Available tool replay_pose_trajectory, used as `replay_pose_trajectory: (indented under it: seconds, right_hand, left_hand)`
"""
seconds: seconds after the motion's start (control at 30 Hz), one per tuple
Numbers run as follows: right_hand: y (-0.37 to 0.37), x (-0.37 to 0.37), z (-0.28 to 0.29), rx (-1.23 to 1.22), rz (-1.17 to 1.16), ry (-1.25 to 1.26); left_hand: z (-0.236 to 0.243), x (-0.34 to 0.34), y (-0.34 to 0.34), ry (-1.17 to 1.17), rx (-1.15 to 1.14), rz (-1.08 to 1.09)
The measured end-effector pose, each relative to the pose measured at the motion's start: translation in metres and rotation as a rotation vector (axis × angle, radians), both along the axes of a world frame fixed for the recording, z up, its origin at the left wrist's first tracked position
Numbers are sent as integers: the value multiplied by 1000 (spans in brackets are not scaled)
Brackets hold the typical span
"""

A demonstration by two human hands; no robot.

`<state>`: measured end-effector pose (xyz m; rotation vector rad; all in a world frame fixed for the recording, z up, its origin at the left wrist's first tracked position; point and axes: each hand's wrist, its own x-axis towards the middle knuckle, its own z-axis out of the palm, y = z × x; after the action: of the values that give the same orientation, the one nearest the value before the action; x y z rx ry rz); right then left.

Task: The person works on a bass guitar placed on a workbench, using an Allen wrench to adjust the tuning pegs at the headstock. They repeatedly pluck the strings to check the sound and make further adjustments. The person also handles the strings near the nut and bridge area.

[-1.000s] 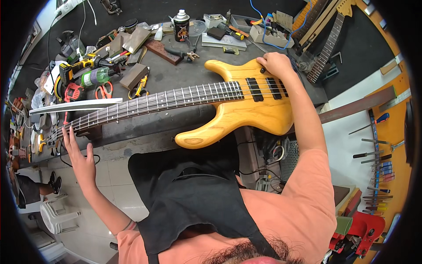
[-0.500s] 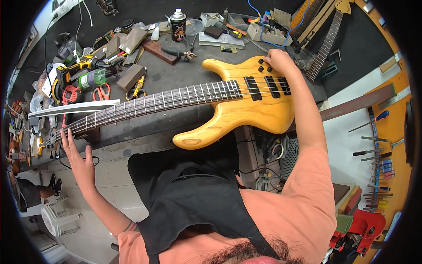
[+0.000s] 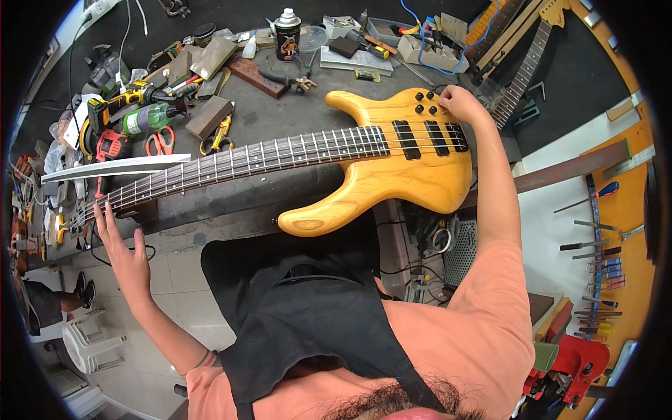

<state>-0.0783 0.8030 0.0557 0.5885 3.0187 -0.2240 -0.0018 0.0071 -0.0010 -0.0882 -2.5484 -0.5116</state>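
Note:
A bass guitar (image 3: pixel 378 175) with a glossy yellow wood body lies face up across the workbench. Its dark fretted neck (image 3: pixel 259 157) runs off to the left. My left hand (image 3: pixel 124 255) is at the headstock end of the neck, fingers stretched out, with the fingertips at the strings. At the body's far right edge, beside several black control knobs (image 3: pixel 425 103), my right hand (image 3: pixel 463 105) has its fingers bent together; what they hold, if anything, is hidden. Two black pickups and the dark bridge (image 3: pixel 456 138) sit near that wrist.
Behind the neck lie a long white strip (image 3: pixel 115 169), red-handled scissors (image 3: pixel 160 142), a yellow drill (image 3: pixel 129 98), a green bottle (image 3: pixel 145 120), a wooden block (image 3: pixel 209 117) and pliers (image 3: pixel 297 82). A spray can (image 3: pixel 287 35) stands further back. Another guitar neck (image 3: pixel 523 73) leans at right.
The view has shifted slightly. My right hand has moved a little away from the knobs, toward the body's right end. My left hand stays at the headstock end of the neck.

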Motion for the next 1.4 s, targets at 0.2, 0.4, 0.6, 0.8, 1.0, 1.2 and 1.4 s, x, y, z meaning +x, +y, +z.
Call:
replay_pose_trajectory:
  seconds: [0.2, 0.4, 0.6, 0.8, 1.0, 1.2, 1.4]
  right_hand:
    - [-4, 1, -19, 184, 2, 115]
    - [-66, 23, 10, 400, 93, 262]
    - [-150, 101, -6, -129, 542, 236]
    - [-174, 115, 7, -274, 479, 240]
    - [-181, 119, -3, -120, 446, 358]
    - [-187, 132, -26, -144, 398, 528]
    - [-169, 111, -31, -375, 464, 473]
  left_hand:
    - [0, -6, -1, 50, -122, -13]
    - [24, -14, 12, 201, -123, -71]
    - [6, -21, 21, 64, -235, -1]
    - [10, -13, -60, 349, 7, 76]
    - [9, -23, -175, 277, 750, 292]
    - [-28, -32, -177, 64, 722, 296]
    - [-60, -46, -206, 175, 1078, 234]
